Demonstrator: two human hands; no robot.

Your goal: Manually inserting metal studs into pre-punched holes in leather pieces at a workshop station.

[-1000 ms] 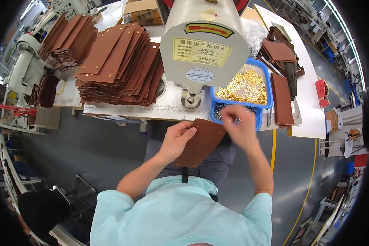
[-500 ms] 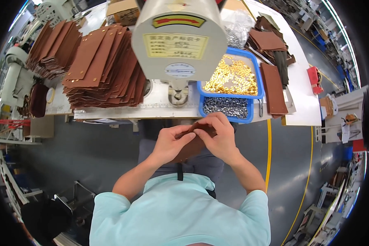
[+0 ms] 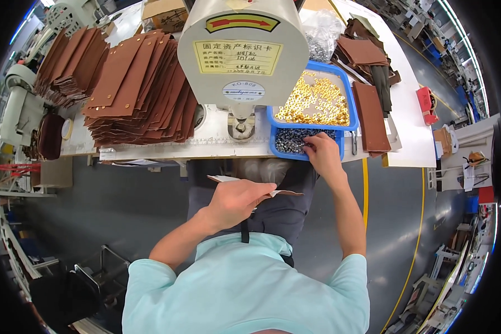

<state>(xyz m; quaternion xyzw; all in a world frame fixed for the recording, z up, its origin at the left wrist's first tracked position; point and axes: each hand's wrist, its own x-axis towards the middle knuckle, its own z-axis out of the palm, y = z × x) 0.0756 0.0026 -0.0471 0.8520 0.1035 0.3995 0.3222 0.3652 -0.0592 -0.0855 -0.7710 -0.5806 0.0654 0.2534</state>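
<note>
My left hand (image 3: 235, 201) is closed on a brown leather piece (image 3: 287, 193), held above my lap; its pale underside shows along one edge, and the hand covers much of it. My right hand (image 3: 325, 155) reaches into the front blue tray (image 3: 274, 146), fingertips pinched together among small dark metal fittings (image 3: 290, 138). Whether a fitting is between those fingers is too small to tell. Just behind, a second blue tray (image 3: 348, 94) holds shiny gold-coloured fittings (image 3: 312, 100). The head of a pale press machine (image 3: 239, 86) stands over the table edge, left of the trays.
Tall stacks of brown leather pieces (image 3: 145, 83) with gold studs stand on the table's left side. Right of the trays lie a brown strip (image 3: 371, 119) and dark scraps (image 3: 381, 89). A plastic bag (image 3: 323, 33) and a cardboard box (image 3: 166, 14) sit farther back.
My right hand has let go of the leather piece and moved forward and right into the front tray. My left hand still holds the leather, now tilted differently.
</note>
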